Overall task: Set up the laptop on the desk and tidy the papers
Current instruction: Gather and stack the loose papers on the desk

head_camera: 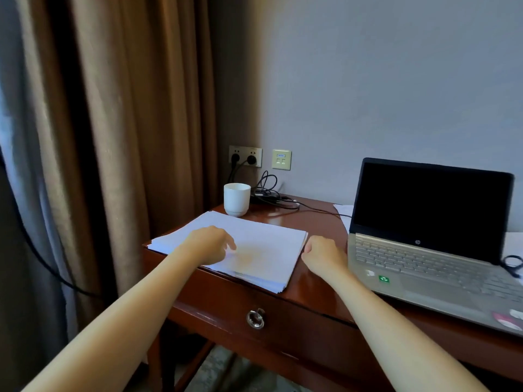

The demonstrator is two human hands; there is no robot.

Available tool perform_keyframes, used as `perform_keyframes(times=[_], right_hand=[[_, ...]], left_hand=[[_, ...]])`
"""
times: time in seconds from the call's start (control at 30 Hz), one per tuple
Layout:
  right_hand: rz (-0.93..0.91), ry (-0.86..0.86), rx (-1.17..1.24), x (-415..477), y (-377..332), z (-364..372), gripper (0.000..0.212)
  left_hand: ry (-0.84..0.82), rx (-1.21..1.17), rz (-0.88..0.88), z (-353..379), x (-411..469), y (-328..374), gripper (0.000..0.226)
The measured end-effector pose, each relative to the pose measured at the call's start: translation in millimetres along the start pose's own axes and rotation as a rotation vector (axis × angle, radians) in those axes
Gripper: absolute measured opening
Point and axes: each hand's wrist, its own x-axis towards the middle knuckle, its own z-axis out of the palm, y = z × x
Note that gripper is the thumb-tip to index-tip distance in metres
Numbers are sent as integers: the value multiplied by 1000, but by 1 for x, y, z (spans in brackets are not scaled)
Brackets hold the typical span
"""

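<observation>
At frame centre, left hand (210, 244) rests loose on the papers (267, 236), right hand (322, 254) curled empty beside them; laptop (424, 263) open, I'd say squaring comes next.

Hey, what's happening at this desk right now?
A person is tidying the stack of papers on the wooden desk. Their left hand rests on top of the stack. The right hand, fingers curled, sits at the stack's right edge; whether it grips the sheets is unclear. The laptop is already open to the right, its screen dark. A white cup stands behind the papers.
</observation>
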Motion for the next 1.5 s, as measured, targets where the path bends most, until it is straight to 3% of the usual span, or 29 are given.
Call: perform_keyframes(times=[0.1,0.43,0.83,1.03,1.5], right_hand=[[30,84,-131,-2,19,-22,25],[144,177,-259,-17,94,-108,22],[243,38,-352,-67,204,-179,36],[325,67,-452,-98,250,-198,43],[592,1,-469,-172,342,-232,51]], left_hand=[[-8,7,14,-16,11,22,52],[-28,22,211,-31,46,127,52],[11,-90,481,-23,56,285,49],[34,69,623,-13,47,353,52],[-35,70,849,23,18,481,41]])
